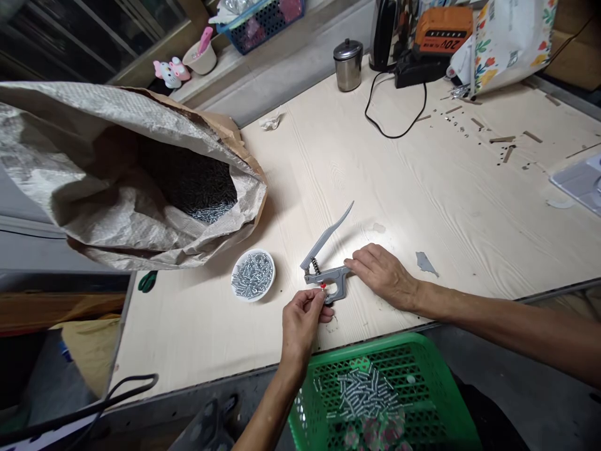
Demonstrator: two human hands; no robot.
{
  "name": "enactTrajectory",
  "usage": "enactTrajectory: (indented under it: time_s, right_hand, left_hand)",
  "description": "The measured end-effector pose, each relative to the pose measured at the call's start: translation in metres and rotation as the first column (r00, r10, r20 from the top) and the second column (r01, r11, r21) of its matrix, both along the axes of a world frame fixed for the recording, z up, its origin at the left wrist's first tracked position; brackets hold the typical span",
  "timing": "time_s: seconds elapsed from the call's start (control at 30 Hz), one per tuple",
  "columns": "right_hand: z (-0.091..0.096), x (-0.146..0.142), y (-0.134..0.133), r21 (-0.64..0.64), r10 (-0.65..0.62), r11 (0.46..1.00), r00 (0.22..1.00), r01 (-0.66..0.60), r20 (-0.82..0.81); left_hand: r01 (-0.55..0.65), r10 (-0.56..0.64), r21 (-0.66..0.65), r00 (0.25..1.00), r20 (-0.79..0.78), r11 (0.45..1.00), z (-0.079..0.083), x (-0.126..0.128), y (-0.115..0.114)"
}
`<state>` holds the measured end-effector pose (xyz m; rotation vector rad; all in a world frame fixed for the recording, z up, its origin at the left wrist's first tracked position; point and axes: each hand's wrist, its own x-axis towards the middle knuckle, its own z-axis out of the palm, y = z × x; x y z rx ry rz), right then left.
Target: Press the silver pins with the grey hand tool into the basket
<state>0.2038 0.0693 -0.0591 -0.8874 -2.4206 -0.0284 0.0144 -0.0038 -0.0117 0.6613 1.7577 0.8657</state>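
Probably done: slim silver screws (pixel 369 393) in green plastic basket (pixel 434 376) | probably left: full white bowl (pixel 252 299) | right hand (pixel 382 275) grasping grey metal pliers (pixel 334 274) | left hand (pixel 301 312) pinching, contents hidden

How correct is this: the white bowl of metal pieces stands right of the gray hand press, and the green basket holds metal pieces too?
The side is wrong: in the head view, the white bowl stands left of the gray hand press. The rest holds.
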Motion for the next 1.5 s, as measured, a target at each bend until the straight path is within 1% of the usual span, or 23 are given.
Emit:
enactTrajectory:
  time_s: [0.1,0.23,0.33,0.47,0.57,0.7,0.8,0.87,1.03,1.1,1.13,1.17,1.2,1.23,1.27,1.3,1.33,1.37,1.4,1.43,1.5]
  right_hand:
    - [-0.002,-0.001,0.000,-0.067,-0.010,0.998,1.000,0.011,0.017]
    - [-0.004,-0.002,0.002,-0.090,0.009,0.996,0.999,-0.005,0.037]
    - [-0.003,-0.003,0.002,-0.137,0.026,0.990,0.997,-0.016,0.066]
    - [0.005,0.001,0.004,-0.270,0.033,0.963,0.993,-0.002,0.109]
    - [0.016,0.006,0.017,-0.335,0.103,0.940,0.988,-0.057,0.119]
    - [0.034,0.004,0.049,-0.369,0.226,0.921,0.944,-0.126,0.242]
    - [0.043,-0.003,0.065,-0.420,0.284,0.898,0.900,-0.129,0.331]
    - [0.046,-0.007,0.069,-0.429,0.283,0.896,0.895,-0.118,0.345]
    - [0.048,-0.008,0.067,-0.415,0.274,0.903,0.897,-0.116,0.347]
    - [0.047,-0.007,0.066,-0.412,0.280,0.902,0.900,-0.127,0.335]
    - [0.047,-0.007,0.066,-0.415,0.282,0.901,0.902,-0.130,0.329]
    - [0.046,-0.007,0.065,-0.420,0.280,0.898,0.904,-0.128,0.322]
    - [0.046,-0.006,0.065,-0.428,0.277,0.895,0.907,-0.123,0.318]
    - [0.045,-0.007,0.063,-0.437,0.272,0.892,0.909,-0.116,0.315]
    - [0.044,-0.007,0.062,-0.447,0.265,0.888,0.912,-0.104,0.314]
    - [0.044,-0.007,0.060,-0.457,0.254,0.885,0.915,-0.089,0.314]
    - [0.044,-0.006,0.059,-0.465,0.243,0.882,0.918,-0.075,0.313]
    - [0.044,-0.006,0.057,-0.472,0.237,0.879,0.922,-0.069,0.307]
    - [0.044,-0.006,0.055,-0.478,0.238,0.875,0.925,-0.072,0.297]
    - [0.045,-0.005,0.054,-0.484,0.248,0.871,0.926,-0.083,0.286]
    - [0.046,-0.003,0.052,-0.500,0.268,0.860,0.922,-0.098,0.280]
  left_hand:
    - [0.042,-0.043,-0.042,0.999,-0.023,0.998,0.002,-0.001,0.005]
    - [0.075,-0.080,-0.120,0.996,-0.037,0.990,0.005,-0.002,0.010]
    - [0.092,-0.101,-0.164,0.994,-0.048,0.982,0.009,-0.002,0.013]
    - [0.103,-0.111,-0.204,0.993,-0.031,0.974,0.015,0.000,0.016]
    - [0.114,-0.120,-0.234,0.993,-0.008,0.965,0.019,0.002,0.018]
    - [0.118,-0.126,-0.245,0.992,-0.018,0.962,0.021,0.002,0.019]
    - [0.104,-0.114,-0.248,0.993,-0.024,0.963,0.019,0.003,0.018]
    - [0.101,-0.111,-0.248,0.994,-0.026,0.963,0.018,0.004,0.017]
    - [0.106,-0.121,-0.247,0.991,-0.049,0.963,0.013,0.002,0.018]
    - [0.130,-0.152,-0.261,0.986,-0.065,0.956,0.013,0.001,0.016]
    - [0.156,-0.189,-0.269,0.977,-0.100,0.950,0.013,0.001,0.014]
    - [0.190,-0.239,-0.261,0.955,-0.174,0.946,0.013,0.002,0.011]
    - [0.229,-0.291,-0.230,0.910,-0.294,0.946,0.013,0.003,0.009]
    - [0.282,-0.331,-0.173,0.832,-0.446,0.944,0.012,0.005,0.007]
    - [0.356,-0.343,-0.103,0.721,-0.602,0.929,0.012,0.007,0.007]
    - [0.446,-0.325,-0.035,0.595,-0.735,0.894,0.011,0.010,0.008]
    - [0.541,-0.295,0.013,0.478,-0.827,0.841,0.009,0.013,0.011]
    - [0.631,-0.278,0.028,0.382,-0.881,0.776,0.008,0.016,0.016]
    - [0.706,-0.288,0.013,0.306,-0.907,0.709,0.006,0.018,0.022]
    - [0.763,-0.318,-0.020,0.245,-0.916,0.646,0.005,0.019,0.029]
    - [0.826,-0.399,-0.106,0.151,-0.904,0.553,0.004,0.021,0.044]
